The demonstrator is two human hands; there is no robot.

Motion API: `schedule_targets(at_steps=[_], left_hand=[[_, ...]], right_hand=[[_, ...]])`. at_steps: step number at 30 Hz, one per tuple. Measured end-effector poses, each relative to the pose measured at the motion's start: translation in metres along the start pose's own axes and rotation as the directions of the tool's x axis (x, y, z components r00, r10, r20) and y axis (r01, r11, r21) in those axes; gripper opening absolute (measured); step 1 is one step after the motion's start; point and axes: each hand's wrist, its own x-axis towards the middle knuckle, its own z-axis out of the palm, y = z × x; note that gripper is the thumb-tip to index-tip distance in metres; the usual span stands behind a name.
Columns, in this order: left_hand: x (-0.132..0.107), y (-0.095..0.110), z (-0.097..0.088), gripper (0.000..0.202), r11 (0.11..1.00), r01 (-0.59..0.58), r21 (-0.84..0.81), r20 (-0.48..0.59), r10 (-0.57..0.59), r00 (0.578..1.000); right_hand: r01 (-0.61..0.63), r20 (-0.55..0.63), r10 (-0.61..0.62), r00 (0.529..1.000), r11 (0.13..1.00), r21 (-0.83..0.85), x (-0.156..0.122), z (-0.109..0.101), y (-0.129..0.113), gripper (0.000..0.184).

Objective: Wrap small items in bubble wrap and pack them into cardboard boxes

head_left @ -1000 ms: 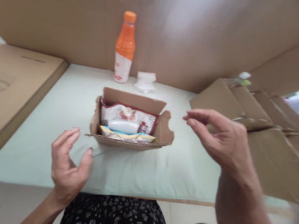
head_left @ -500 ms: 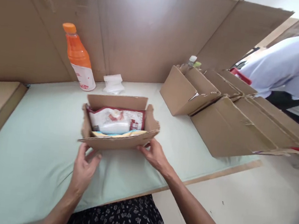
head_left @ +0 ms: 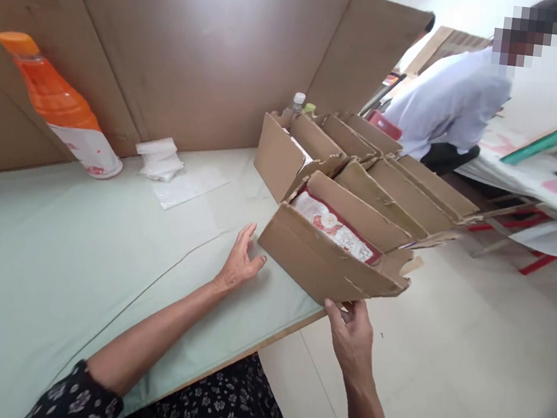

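1. My left grip (head_left: 239, 263) lies spread and palm-down on the pale green surface (head_left: 52, 257) and holds nothing. Its fingertips are just beside the left end of the cardboard box (head_left: 317, 267).
2. My right grip (head_left: 352, 335) is under the box's near right corner, out past the surface's edge. Its fingers are curled up against the bottom edge. I cannot tell whether they pinch the cardboard or only press on it.
3. The box stands open and askew at the right edge of the surface, with its right end jutting out over the floor (head_left: 440, 375). A red-and-white packet (head_left: 334, 227) lies inside.
4. Just behind it is a row of open cardboard boxes (head_left: 279, 159), packed side by side.
5. At the far left an orange bottle (head_left: 63, 110) stands by the cardboard screen (head_left: 201, 46). Folded white sheets (head_left: 158, 155) and a clear plastic bag (head_left: 188, 185) lie near it.
6. A person in a white shirt (head_left: 446, 101) is beyond the boxes.
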Motion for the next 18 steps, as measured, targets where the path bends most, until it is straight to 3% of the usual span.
schedule_targets(at_steps=[2, 5, 8, 11, 15, 18], left_hand=[[0.008, -0.003, 0.023, 0.081, 1.0, -0.013, 0.018, 0.004, 0.013, 1.0], [0.004, -0.004, 0.048, 0.079, 0.997, -0.066, 0.043, 0.105, 0.061, 0.993], [0.01, -0.003, 0.064, 0.082, 0.99, -0.114, 0.078, 0.2, 0.096, 0.975], [0.034, -0.002, 0.076, 0.088, 0.981, -0.145, 0.128, 0.242, 0.111, 0.964], [0.053, -0.005, 0.072, 0.081, 0.957, -0.175, 0.23, 0.243, 0.118, 0.963], [0.042, -0.009, 0.04, 0.065, 0.923, -0.183, 0.338, 0.226, 0.11, 0.968]], right_hand=[[-0.01, -0.022, 0.012, 1.0, 0.997, 0.078, -0.003, -0.003, 0.01, 0.067], [-0.037, 0.019, 0.034, 0.999, 0.992, 0.122, -0.007, 0.003, 0.023, 0.067], [-0.049, 0.042, 0.043, 0.998, 0.989, 0.142, 0.0, 0.014, 0.03, 0.066], [-0.018, 0.039, 0.011, 0.999, 0.985, 0.173, 0.015, 0.022, 0.031, 0.071], [0.029, 0.096, -0.036, 0.995, 0.997, 0.067, 0.037, 0.02, 0.029, 0.079], [0.115, 0.113, -0.101, 0.989, 0.985, -0.127, 0.045, 0.012, 0.035, 0.077]])
